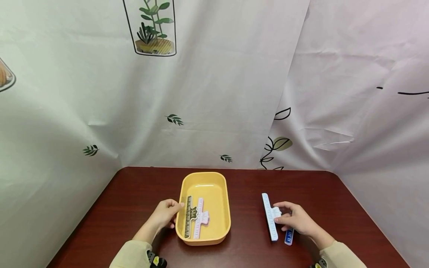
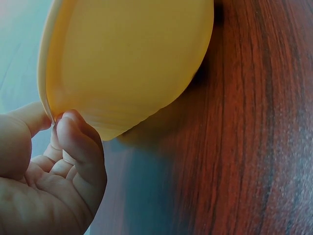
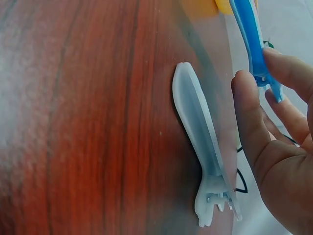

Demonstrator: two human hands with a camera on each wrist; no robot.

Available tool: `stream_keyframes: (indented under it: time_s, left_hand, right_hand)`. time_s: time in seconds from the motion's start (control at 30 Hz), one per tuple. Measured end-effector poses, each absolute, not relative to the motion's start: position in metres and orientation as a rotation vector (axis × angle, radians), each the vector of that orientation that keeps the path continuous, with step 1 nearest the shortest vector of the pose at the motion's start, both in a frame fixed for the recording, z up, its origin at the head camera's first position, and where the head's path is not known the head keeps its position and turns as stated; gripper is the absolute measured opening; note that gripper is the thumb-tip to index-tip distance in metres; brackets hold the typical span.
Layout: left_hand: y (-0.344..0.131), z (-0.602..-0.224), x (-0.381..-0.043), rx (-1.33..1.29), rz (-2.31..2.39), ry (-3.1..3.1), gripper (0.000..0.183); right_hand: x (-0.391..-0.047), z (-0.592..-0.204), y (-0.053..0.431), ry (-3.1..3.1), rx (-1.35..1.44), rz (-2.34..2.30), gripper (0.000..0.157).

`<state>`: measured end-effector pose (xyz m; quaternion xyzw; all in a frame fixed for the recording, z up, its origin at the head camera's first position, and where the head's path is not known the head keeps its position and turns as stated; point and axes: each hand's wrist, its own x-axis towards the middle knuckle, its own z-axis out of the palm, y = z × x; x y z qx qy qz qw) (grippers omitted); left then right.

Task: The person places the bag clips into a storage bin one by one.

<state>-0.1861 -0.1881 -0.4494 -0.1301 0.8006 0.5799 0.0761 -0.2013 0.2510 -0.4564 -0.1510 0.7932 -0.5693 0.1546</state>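
My left hand (image 1: 165, 213) pinches the left rim of a yellow tray (image 1: 219, 178) between thumb and fingers. Inside the tray's left half lie a black-and-gold keyboard-patterned clip (image 1: 188, 219) and a pink one (image 1: 199, 219), side by side. To the right, my right hand (image 1: 296, 219) holds a long light-blue clip (image 1: 269, 217) by its handle, between thumb and forefinger. A dark-blue clip (image 1: 289, 236) lies on the table, partly hidden under that hand. In the right wrist view, a pale-sided clip (image 3: 198, 120) rests on the wood near my thumb.
The dark red wooden table (image 1: 248, 208) carries the tray left of its middle and the loose clips at the right. A pale cloth backdrop (image 1: 214, 82) with printed plants hangs behind the table and along both sides.
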Motion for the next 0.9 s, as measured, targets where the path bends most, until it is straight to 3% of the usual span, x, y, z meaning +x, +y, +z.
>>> stream_keyframes:
  time_s: [0.9]
  left_hand:
    - [-0.187, -0.449, -0.186, -0.395, 1.732, 2.405, 0.024]
  right_hand:
    - [-0.198, -0.452, 0.237, 2.113, -0.388, -1.711, 0.06]
